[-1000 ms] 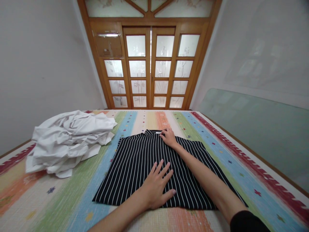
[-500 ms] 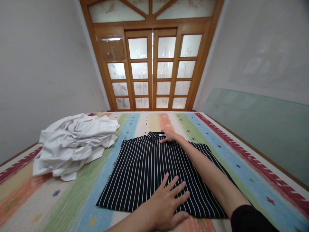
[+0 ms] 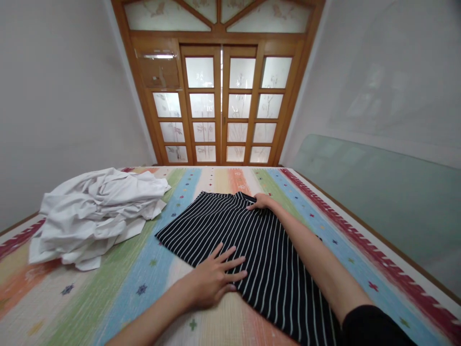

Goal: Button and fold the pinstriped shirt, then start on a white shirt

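A black shirt with white stripes point(image 3: 230, 226) lies folded on the bed, turned at an angle. Its collar point(image 3: 245, 196) is at the far side. My right hand point(image 3: 262, 202) reaches across the shirt and grips the cloth at the collar, with the thumb over the top and part of the fingers hidden. My left hand point(image 3: 215, 278) rests at the near left edge of the shirt, fingers spread and extended over the fabric. Nothing is held in it.
The shirt lies on a striped, multicoloured bedspread point(image 3: 133, 274). A crumpled heap of white cloth point(image 3: 97, 211) sits to the left. A pale green panel point(image 3: 360, 187) runs along the right side. Wooden doors with glass panes point(image 3: 221, 105) stand beyond the far edge.
The shirt has turned, its left lower corner swinging away from me and its right side coming nearer. My left hand has moved left with its near edge; my right hand stays at the collar.
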Demonstrator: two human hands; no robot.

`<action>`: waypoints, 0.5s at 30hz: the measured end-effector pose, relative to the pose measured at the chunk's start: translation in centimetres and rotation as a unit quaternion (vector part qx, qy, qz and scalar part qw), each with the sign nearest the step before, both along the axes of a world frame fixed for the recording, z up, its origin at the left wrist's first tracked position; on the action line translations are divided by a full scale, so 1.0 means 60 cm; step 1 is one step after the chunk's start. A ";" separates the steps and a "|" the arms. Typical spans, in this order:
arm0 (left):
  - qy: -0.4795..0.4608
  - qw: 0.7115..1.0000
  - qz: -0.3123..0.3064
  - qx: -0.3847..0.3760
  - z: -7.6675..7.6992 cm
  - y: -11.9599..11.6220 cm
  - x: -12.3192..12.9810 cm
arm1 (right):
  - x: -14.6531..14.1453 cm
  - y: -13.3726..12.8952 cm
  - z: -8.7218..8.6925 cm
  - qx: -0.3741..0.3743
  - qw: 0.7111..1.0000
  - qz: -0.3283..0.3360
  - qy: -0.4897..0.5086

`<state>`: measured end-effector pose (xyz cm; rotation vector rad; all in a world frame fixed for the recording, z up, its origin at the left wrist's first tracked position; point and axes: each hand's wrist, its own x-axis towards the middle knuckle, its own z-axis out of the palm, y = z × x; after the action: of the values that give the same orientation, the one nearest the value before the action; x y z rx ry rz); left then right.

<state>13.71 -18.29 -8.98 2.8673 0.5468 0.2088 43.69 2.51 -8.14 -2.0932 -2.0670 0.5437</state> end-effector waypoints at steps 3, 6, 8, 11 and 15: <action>0.031 0.997 0.067 0.039 -0.008 0.045 -0.041 | 0.047 -0.015 0.000 -0.002 0.999 -0.033 0.022; 0.042 0.984 0.155 0.078 -0.014 0.100 -0.087 | 0.080 -0.038 0.001 0.002 0.997 -0.059 0.058; 0.015 0.972 0.217 0.085 -0.013 0.135 -0.112 | 0.094 -0.056 0.000 0.006 0.993 -0.073 0.093; -0.062 0.947 0.313 0.037 -0.003 0.174 -0.129 | 0.102 -0.085 -0.004 0.016 0.985 -0.090 0.148; -0.228 0.827 0.497 -0.134 0.015 0.206 -0.120 | 0.098 -0.118 -0.008 0.028 0.932 -0.128 0.338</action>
<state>6.50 -5.95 -8.09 1.8814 1.7153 0.8530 49.55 -4.60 -8.63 -1.7518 -1.3818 0.9757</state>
